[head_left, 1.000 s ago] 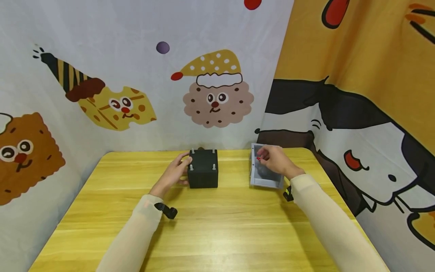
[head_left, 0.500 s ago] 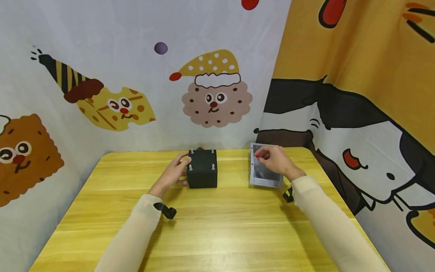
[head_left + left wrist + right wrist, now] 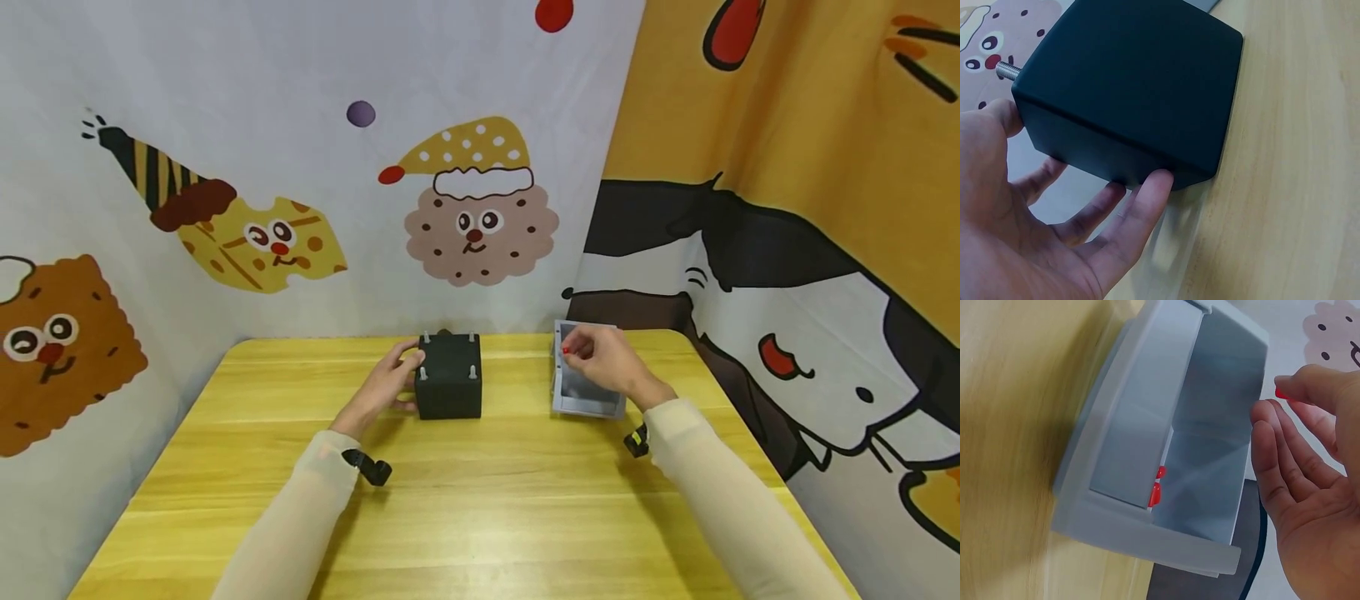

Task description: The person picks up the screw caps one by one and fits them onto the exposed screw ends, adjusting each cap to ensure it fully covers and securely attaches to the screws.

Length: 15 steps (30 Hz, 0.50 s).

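Observation:
A black block [image 3: 448, 375] stands on the table, with several metal threaded posts [image 3: 472, 372] upright on its top. My left hand [image 3: 381, 385] rests against the block's left side. In the left wrist view its fingers [image 3: 1147, 200] touch one side face, and the thumb lies near a post [image 3: 1007, 70]. My right hand [image 3: 603, 358] is over a grey open bin [image 3: 588, 407], pinching a small red piece [image 3: 1281, 394] between thumb and forefinger; the fingers hide most of it. Small red pieces [image 3: 1155, 494] lie inside the bin in the right wrist view.
Block and bin stand near the back edge of the wooden table [image 3: 480, 517], apart from each other. A cartoon-printed cloth [image 3: 300, 125] hangs behind and at the sides. Each wrist wears a small black camera mount [image 3: 367, 467].
My right hand has risen slightly over the bin with the red piece at its fingertips. The left hand and the block stay as they were; the head view has shifted a little.

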{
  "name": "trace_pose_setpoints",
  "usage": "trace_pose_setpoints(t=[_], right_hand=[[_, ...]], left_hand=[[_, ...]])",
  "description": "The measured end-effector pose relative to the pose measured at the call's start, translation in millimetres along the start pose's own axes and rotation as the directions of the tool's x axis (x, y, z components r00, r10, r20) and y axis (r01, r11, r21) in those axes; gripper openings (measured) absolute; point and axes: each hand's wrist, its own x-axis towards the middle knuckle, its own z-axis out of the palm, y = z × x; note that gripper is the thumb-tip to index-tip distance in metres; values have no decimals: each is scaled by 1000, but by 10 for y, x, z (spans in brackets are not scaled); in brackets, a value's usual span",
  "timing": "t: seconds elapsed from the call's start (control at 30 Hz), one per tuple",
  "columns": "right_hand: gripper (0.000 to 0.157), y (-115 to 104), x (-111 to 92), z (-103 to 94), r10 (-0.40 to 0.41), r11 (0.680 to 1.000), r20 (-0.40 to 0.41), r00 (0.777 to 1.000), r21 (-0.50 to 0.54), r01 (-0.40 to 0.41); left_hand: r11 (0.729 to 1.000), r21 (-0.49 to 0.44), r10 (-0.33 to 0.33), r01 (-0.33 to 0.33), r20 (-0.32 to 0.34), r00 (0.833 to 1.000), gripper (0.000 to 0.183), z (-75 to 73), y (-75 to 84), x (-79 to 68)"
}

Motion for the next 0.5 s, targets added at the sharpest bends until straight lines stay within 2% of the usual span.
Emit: trace_pose_setpoints(t=[0.17,0.5], right_hand=[[9,-51,-43,9,3,999,15,1000,37,-4],[7,-222,-79,73,-67,997,-21,998,36,68]], left_hand=[[1000,-13,-9,9,-5,1000,72,6,-26,18],[1000,0,-18,18,1,1000,74,2,-39,25]])
